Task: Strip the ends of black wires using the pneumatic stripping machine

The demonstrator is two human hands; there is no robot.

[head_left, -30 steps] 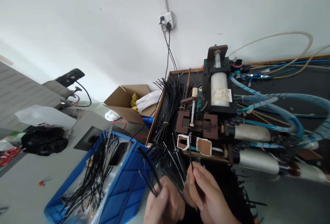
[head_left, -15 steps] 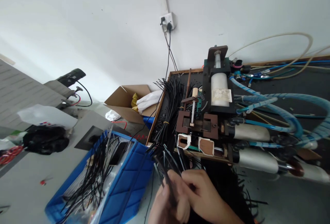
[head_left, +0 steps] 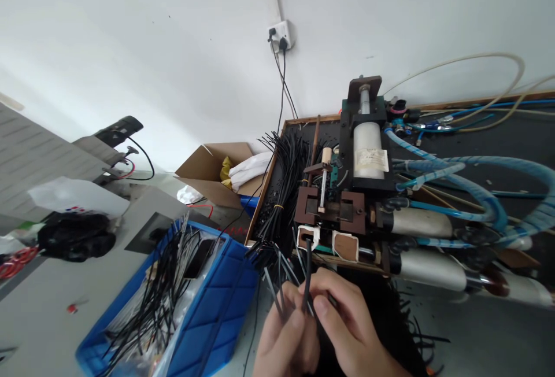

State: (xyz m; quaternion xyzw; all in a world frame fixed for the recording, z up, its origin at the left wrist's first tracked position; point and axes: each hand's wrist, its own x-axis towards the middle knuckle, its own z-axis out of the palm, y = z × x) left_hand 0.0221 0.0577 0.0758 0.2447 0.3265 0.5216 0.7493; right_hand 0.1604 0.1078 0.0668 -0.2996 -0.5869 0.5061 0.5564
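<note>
Low in the head view, my left hand point(head_left: 284, 331) is closed around several thin black and grey cables point(head_left: 269, 287), whose ends fan out above the fingers. One thicker black cable point(head_left: 308, 270) rises between my two hands, its upper end by the white-edged left jaw point(head_left: 309, 238) of the machine. My right hand point(head_left: 347, 322) is closed beside the left, its fingertips at the lower part of that cable. The machine's brown clamp blocks point(head_left: 332, 209) sit just beyond the hands.
A blue crate point(head_left: 217, 307) full of cables stands at left. Behind it is an open cardboard box point(head_left: 203, 183). A bundle of black cables point(head_left: 281, 192) lies in the wood-edged tray. Air cylinders point(head_left: 429, 267) and blue hoses point(head_left: 477, 192) fill the right side.
The black cable has swung upright, its tip now at the machine's left jaw. My right hand has shifted slightly right, its thumb now showing. The left hand keeps its hold on the cables.
</note>
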